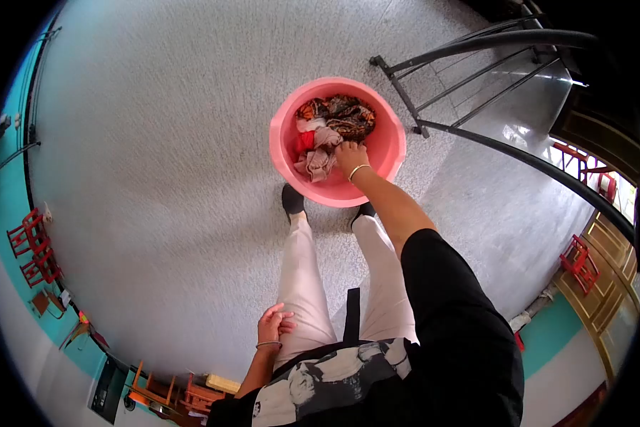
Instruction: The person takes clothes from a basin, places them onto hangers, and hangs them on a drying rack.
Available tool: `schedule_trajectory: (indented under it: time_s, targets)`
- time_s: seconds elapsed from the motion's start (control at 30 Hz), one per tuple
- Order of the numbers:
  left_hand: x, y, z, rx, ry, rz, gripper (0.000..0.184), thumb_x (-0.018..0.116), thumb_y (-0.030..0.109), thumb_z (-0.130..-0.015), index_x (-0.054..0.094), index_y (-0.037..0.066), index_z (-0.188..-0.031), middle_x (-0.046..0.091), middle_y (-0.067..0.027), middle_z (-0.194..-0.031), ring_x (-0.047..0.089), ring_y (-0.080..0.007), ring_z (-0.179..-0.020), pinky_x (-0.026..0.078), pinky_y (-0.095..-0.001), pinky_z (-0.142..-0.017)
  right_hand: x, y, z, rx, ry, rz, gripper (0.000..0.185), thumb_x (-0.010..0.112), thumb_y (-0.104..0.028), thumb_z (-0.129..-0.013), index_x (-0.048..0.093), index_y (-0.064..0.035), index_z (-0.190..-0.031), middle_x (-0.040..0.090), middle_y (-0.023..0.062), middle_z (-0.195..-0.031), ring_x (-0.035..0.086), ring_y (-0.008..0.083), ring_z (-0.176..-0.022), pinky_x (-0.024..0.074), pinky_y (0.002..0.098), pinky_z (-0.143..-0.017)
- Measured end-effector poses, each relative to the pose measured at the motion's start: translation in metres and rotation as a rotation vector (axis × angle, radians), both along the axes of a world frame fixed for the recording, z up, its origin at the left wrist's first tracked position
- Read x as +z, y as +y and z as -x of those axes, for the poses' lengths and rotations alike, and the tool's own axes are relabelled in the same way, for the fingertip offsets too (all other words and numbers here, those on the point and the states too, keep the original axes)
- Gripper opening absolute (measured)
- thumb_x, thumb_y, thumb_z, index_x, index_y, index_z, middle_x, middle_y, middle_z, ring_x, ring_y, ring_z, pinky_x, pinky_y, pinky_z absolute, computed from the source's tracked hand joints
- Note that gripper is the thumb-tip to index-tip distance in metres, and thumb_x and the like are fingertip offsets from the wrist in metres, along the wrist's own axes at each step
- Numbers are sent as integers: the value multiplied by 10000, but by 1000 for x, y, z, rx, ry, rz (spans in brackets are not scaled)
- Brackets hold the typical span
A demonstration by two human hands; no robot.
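A pink basin (281, 139) stands on the floor just in front of my feet. Inside it lie a brown and orange patterned cloth (352, 117), a pale pinkish cloth (318, 165) and a small red cloth (304, 141). My right hand (351, 156) reaches into the basin and touches the edge of the pale cloth, its fingers bent down and their tips hidden. My left hand (274, 325) rests by my left thigh, fingers apart, holding nothing.
A dark metal rack (405, 96) with long curved bars stands on the floor to the right of the basin. Red chairs (35, 245) line the left wall, and another red chair (580, 265) is at the right. Wooden furniture (153, 390) stands at the lower left.
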State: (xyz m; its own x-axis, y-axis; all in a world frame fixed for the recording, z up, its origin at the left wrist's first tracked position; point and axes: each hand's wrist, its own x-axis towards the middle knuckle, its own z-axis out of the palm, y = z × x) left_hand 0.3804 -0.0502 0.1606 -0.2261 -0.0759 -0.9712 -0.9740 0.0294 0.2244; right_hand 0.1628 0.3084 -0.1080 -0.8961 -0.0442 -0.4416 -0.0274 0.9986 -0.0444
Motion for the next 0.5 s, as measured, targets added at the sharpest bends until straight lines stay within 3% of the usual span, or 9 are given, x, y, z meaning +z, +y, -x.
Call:
schedule_trajectory:
  time_s: [0.1, 0.17, 0.3, 0.43, 0.47, 0.5]
  targets:
    - [-5, 0, -1, 10, -14, 4, 318, 461, 118, -912, 501, 7, -1207, 657, -156, -931, 641, -184, -643, 519, -245, -530, -22, -11, -2, -31, 72, -71, 255, 504, -231, -832, 618, -139, -1041, 536, 118, -1102, 508, 288, -1035, 433, 460, -778]
    - [0, 8, 3, -9, -6, 16, 317, 459, 125, -917, 501, 8, -1208, 657, -155, -928, 637, -182, -632, 515, -240, -524, -21, 1, 8, 23, 6, -17, 233, 515, -233, -826, 658, -152, -991, 530, 116, -1082, 510, 271, -978, 437, 405, -755]
    - [-8, 16, -3, 35, -13, -15, 320, 452, 117, -926, 481, -4, -1221, 654, -153, -933, 643, -185, -645, 518, -237, -530, 14, 26, 14, 71, -73, 36, 211, 572, -237, -801, 667, -169, -977, 542, 97, -1063, 528, 262, -992, 461, 411, -767]
    - [-25, 9, 11, 22, 39, -103, 328, 500, 144, -913, 492, 6, -1211, 633, -134, -986, 649, -201, -731, 534, -278, -616, 101, 31, 15, -62, -146, 233, 322, 666, -294, -730, 655, -189, -1033, 549, 101, -1053, 540, 289, -991, 481, 436, -771]
    - [-25, 19, 22, 7, 58, -150, 345, 513, 152, -910, 480, 11, -1224, 621, -128, -1011, 646, -208, -760, 535, -291, -639, 127, 40, 14, -62, -123, 310, 468, 716, -298, -669, 622, -201, -1117, 544, 121, -1013, 548, 308, -939, 484, 433, -756]
    - [-26, 28, 35, -9, 78, -196, 364, 525, 159, -907, 469, 17, -1237, 610, -123, -1037, 644, -214, -790, 535, -304, -662, 140, 47, 11, -52, -74, 366, 482, 714, -282, -670, 611, -207, -1135, 542, 125, -994, 549, 310, -924, 483, 427, -753]
